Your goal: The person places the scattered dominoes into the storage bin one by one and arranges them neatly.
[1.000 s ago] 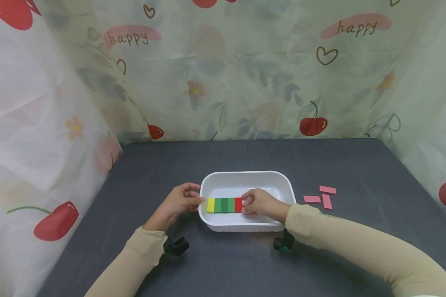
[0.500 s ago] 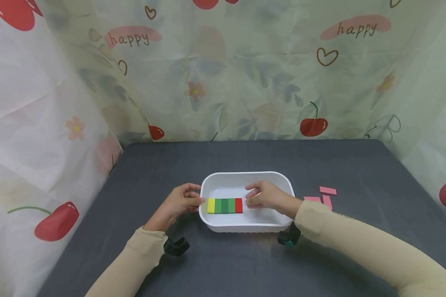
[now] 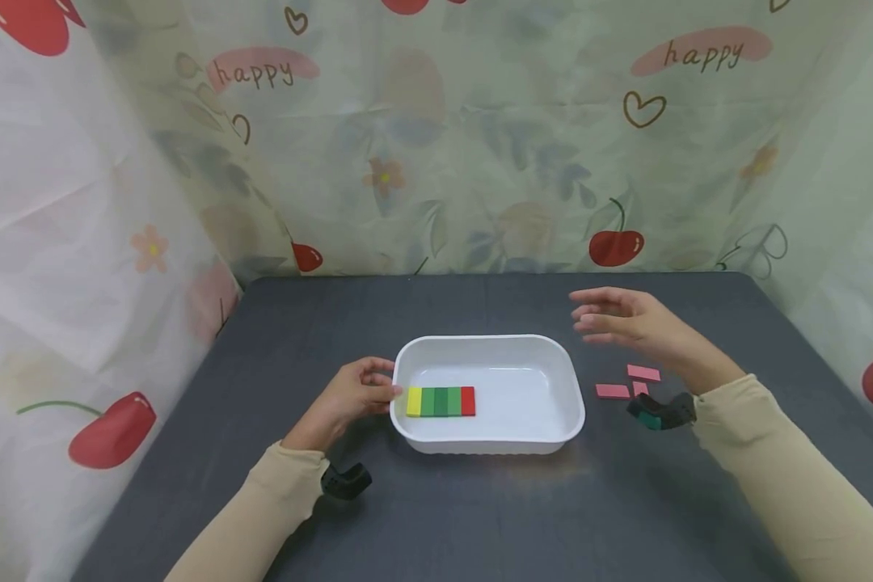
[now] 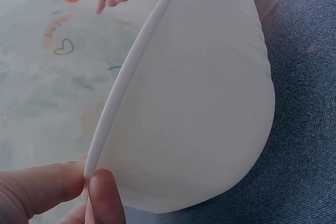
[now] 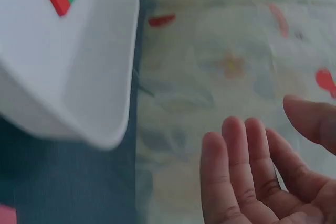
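Note:
A white plastic tray (image 3: 524, 396) stands on the table. My left hand (image 3: 345, 400) pinches its left rim between thumb and fingers; in the left wrist view the thumb and fingertips (image 4: 107, 195) meet across the edge. Inside, at the left, a row of small flat blocks lies side by side: a yellow block (image 3: 413, 402), several green blocks (image 3: 440, 402) and a red block (image 3: 469, 401). My right hand (image 3: 643, 327) is raised beyond the tray's right end, fingers extended and nothing held. Its palm and spread thumb (image 5: 310, 121) show in the right wrist view.
Three pink blocks lie loose right of the tray: one pink block (image 3: 612, 391) nearest it, another pink block (image 3: 643, 373) behind, and a third partly hidden by the right wrist camera (image 3: 660, 411). A patterned curtain (image 3: 480, 162) closes off the back and sides.
My right hand has drawn away from the red block, out of the tray, rising up and to the right while its fingers opened. The left hand and the block row stay put.

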A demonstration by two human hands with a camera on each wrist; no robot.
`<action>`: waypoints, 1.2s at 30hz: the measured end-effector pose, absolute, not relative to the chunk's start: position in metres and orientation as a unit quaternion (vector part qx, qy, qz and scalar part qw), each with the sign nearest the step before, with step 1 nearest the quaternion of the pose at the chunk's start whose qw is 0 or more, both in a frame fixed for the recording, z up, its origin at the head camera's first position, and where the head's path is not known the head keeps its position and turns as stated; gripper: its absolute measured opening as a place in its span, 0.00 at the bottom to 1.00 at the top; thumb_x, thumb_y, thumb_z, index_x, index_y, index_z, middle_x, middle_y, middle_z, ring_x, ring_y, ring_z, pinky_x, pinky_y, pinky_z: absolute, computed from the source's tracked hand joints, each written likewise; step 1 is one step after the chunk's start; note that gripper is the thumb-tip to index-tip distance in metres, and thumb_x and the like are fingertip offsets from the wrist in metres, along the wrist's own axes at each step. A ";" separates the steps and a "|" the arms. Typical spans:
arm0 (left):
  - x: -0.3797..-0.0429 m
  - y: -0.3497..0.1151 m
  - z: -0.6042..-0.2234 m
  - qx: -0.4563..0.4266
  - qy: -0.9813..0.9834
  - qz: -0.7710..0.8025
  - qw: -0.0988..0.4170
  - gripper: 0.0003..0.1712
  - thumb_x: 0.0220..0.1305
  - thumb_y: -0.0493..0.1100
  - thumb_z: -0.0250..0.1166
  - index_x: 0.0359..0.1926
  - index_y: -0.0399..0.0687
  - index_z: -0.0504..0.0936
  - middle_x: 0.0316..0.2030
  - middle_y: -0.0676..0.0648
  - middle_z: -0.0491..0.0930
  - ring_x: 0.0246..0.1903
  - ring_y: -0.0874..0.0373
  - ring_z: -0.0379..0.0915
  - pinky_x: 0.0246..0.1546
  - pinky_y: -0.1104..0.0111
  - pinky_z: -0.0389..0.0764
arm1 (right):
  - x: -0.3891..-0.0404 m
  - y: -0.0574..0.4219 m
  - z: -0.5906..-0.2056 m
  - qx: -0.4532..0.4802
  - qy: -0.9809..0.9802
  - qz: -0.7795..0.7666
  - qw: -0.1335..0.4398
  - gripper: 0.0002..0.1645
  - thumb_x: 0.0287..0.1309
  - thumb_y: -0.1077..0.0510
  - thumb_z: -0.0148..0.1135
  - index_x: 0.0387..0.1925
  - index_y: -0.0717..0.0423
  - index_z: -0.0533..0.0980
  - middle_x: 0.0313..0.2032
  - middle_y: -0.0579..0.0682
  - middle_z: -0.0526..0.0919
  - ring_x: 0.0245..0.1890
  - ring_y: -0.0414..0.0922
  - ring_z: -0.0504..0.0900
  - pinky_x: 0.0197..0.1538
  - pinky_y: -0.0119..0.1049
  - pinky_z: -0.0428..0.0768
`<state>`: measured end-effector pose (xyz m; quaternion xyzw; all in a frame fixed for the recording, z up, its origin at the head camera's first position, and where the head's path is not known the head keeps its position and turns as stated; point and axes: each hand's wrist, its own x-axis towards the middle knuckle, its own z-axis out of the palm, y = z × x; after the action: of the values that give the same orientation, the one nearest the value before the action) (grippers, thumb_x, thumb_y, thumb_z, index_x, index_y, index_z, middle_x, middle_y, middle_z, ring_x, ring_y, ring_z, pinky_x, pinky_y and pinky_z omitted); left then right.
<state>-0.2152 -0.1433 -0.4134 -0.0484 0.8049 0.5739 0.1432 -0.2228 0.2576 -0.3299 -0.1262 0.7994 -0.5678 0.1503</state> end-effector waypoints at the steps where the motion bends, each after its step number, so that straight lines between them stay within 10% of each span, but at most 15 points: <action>1: -0.215 -0.143 -0.413 -0.048 0.805 0.574 0.143 0.27 0.57 0.34 0.70 0.57 0.39 0.74 0.38 0.41 0.81 0.31 0.57 0.78 0.37 0.65 0.84 | -0.222 0.266 -0.330 -0.130 0.802 -0.566 0.140 0.34 0.66 0.56 0.58 0.68 0.64 0.59 0.49 0.43 0.79 0.48 0.35 0.81 0.51 0.32 0.81; 10: -0.216 -0.144 -0.413 -0.051 0.805 0.572 0.147 0.27 0.56 0.35 0.71 0.57 0.40 0.74 0.39 0.41 0.81 0.32 0.56 0.78 0.38 0.64 0.84 | -0.215 0.326 -0.358 -0.091 0.864 -0.490 0.076 0.34 0.67 0.51 0.57 0.68 0.62 0.60 0.46 0.33 0.77 0.44 0.26 0.79 0.47 0.25 0.80; 14: -0.217 -0.142 -0.413 -0.055 0.805 0.571 0.149 0.27 0.56 0.35 0.71 0.57 0.41 0.74 0.39 0.41 0.81 0.32 0.56 0.78 0.38 0.64 0.84 | -0.218 0.344 -0.376 -0.068 0.897 -0.428 0.084 0.36 0.68 0.47 0.56 0.69 0.62 0.60 0.54 0.51 0.78 0.43 0.21 0.75 0.55 0.43 0.79; 22: -0.215 -0.143 -0.413 -0.054 0.806 0.571 0.147 0.27 0.56 0.36 0.71 0.57 0.41 0.74 0.38 0.42 0.81 0.32 0.56 0.77 0.37 0.65 0.84 | -0.230 0.364 -0.411 -0.038 0.912 -0.381 0.148 0.36 0.65 0.50 0.59 0.67 0.66 0.63 0.64 0.71 0.66 0.63 0.66 0.67 0.61 0.66 0.66; 36: -0.216 -0.142 -0.411 -0.064 0.805 0.569 0.153 0.27 0.56 0.34 0.70 0.58 0.42 0.74 0.40 0.41 0.81 0.33 0.56 0.78 0.37 0.65 0.84 | -0.237 0.371 -0.427 -0.074 0.916 -0.357 0.170 0.27 0.61 0.55 0.62 0.60 0.63 0.73 0.56 0.65 0.78 0.52 0.48 0.78 0.47 0.35 0.78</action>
<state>-0.2158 -0.1423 -0.4115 -0.0645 0.8050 0.5695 0.1535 -0.2367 0.3705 -0.4267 -0.0741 0.9156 -0.3566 0.1701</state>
